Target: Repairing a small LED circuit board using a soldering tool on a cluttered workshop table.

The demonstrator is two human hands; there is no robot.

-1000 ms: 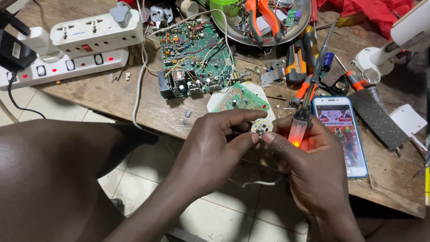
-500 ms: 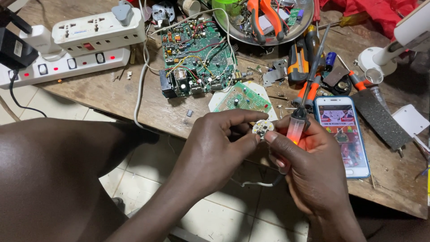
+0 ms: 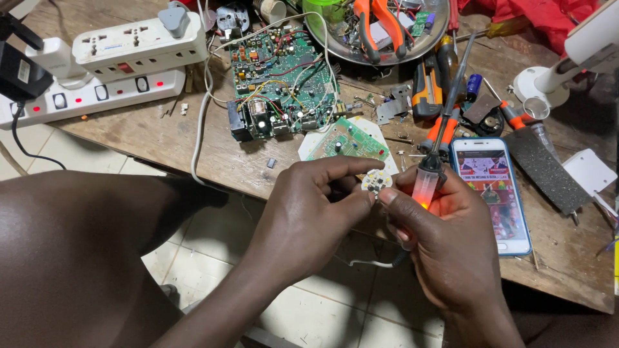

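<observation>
Electronics repair workbench. A worn wooden bench (image 3: 161, 138) carries a large green circuit board (image 3: 284, 77) at centre. Left of the board: white power strips (image 3: 129, 61). Right of it: a metal dish of pliers (image 3: 380, 32), screwdrivers (image 3: 445, 122), loose components. Near its lower right corner, a soldering iron (image 3: 429, 174).

Both hands (image 3: 309, 212) (image 3: 445, 238) hang just off the near edge of the worktop (image 3: 161, 138), with open air and tiled floor (image 3: 193, 258) below them. Straight ahead the way is crowded: a small green board (image 3: 348, 140), a phone (image 3: 493, 193) and a file (image 3: 545, 169) lie close. Farther back stand a large circuit board (image 3: 284, 80), power strips (image 3: 103, 77) and a tool-filled metal dish (image 3: 380, 32). Bare wood shows at front left, beside a white cable (image 3: 200, 138).
</observation>
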